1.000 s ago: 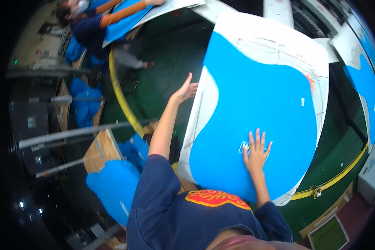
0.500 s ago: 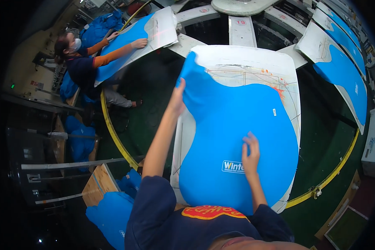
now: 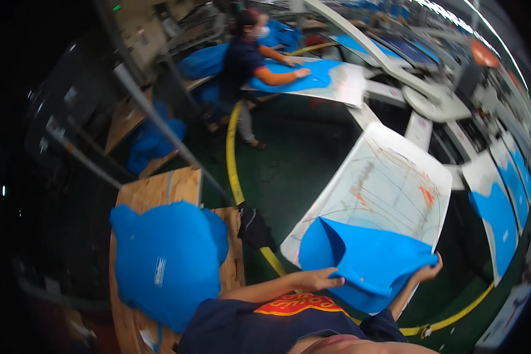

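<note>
Both hands now had cloth: the left hand (image 3: 318, 279) was closed on the near edge of the blue fabric panel (image 3: 374, 253), fingers curled over a fold, and the right hand (image 3: 429, 271) gripped the panel's right-hand edge. Half a second earlier only the left had hold, at the far left corner, with most of the panel lying flat and the right hand bare above it. Since then the panel had come back toward the body — doubled over, a hollow fold gaping at its left side — and it sat across the near end of the white platen (image 3: 369, 180). Could not tell how much of its underside was touching. Meaning, as I judged it: the panel was mostly freed from the surface, the lifting well along. The platen's far part was uncovered, showing dark drawn lines and orange smears. View had swung too; a pile of blue fabric panels (image 3: 168, 259) on a wooden board (image 3: 153, 187) now stood large at the person's left, apart from both hands. Beyond the yellow curved rail (image 3: 233, 156), a co-worker (image 3: 236, 65) had both hands on another blue panel (image 3: 318, 78), which lay flat.
</note>
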Demonstrator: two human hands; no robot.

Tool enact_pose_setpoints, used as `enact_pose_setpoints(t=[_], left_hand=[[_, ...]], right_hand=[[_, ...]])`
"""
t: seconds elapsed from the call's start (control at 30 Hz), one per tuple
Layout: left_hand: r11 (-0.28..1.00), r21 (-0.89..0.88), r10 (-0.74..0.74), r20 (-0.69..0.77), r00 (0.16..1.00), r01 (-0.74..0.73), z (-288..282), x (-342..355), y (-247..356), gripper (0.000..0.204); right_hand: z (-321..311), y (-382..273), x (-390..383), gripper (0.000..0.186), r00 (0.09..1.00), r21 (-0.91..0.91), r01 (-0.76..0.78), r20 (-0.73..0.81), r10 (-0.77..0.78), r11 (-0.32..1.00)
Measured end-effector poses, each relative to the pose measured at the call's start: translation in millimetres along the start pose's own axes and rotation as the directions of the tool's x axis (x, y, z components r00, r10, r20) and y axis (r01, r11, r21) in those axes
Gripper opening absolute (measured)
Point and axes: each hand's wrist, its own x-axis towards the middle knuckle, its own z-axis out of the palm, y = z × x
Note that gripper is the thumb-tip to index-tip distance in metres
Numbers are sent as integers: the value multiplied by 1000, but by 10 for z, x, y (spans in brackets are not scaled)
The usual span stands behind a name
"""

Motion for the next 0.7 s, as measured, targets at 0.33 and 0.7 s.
enact_pose_setpoints(t=[0.33, 0.7], left_hand=[[118, -591, 661, -553, 507, -798, 1676, -2709, -177, 72], [-203, 226, 603, -737, -304, -953, 2687, -5566, 433, 55]], right_hand=[[-301, -2872, 268, 30, 629, 471, 777, -547, -552, 418], [152, -6125, -1131, 11, 487, 533, 838, -633, -602, 117]])
